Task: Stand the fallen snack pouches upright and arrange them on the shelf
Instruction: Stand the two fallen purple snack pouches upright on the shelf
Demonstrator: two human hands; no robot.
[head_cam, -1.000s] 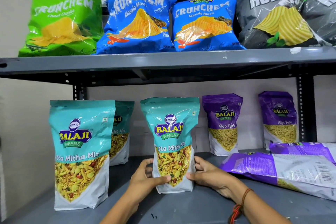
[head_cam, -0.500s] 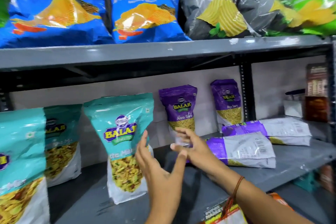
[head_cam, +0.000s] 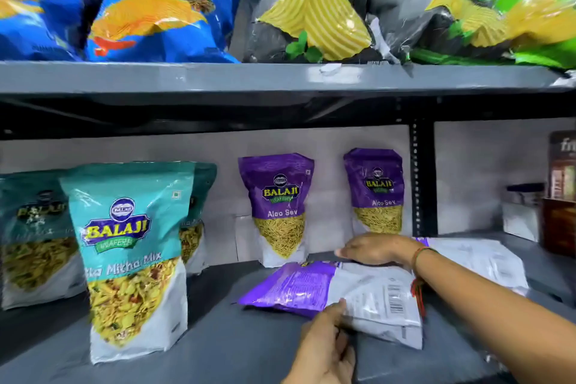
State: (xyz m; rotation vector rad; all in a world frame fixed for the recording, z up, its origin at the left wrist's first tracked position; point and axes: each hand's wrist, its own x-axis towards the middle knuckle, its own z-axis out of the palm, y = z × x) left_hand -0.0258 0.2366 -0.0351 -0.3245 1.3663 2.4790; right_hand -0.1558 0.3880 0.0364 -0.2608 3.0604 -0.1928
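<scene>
A purple Aloo Sev pouch point(head_cam: 336, 290) lies flat, back side up, on the grey lower shelf point(head_cam: 237, 343). My left hand point(head_cam: 324, 349) grips its near edge with the thumb on top. My right hand point(head_cam: 374, 248) closes over its far edge. A second fallen purple pouch point(head_cam: 477, 262) lies behind it to the right. Two purple pouches point(head_cam: 277, 209) point(head_cam: 375, 190) stand upright against the back wall. A teal Mitha Mix pouch point(head_cam: 131, 259) stands upright at front left, with two more teal pouches point(head_cam: 34, 237) point(head_cam: 198, 218) standing behind it.
The upper shelf point(head_cam: 187, 76) carries blue, grey and green chip bags close overhead. A black perforated post point(head_cam: 422, 181) stands at the back right. Beyond it sit a white box point(head_cam: 520, 218) and brown packaging point(head_cam: 561, 196).
My hands let go of the teal pouch, which stays upright, and moved right onto the fallen purple pouch. My view turned right and closer to the shelf.
</scene>
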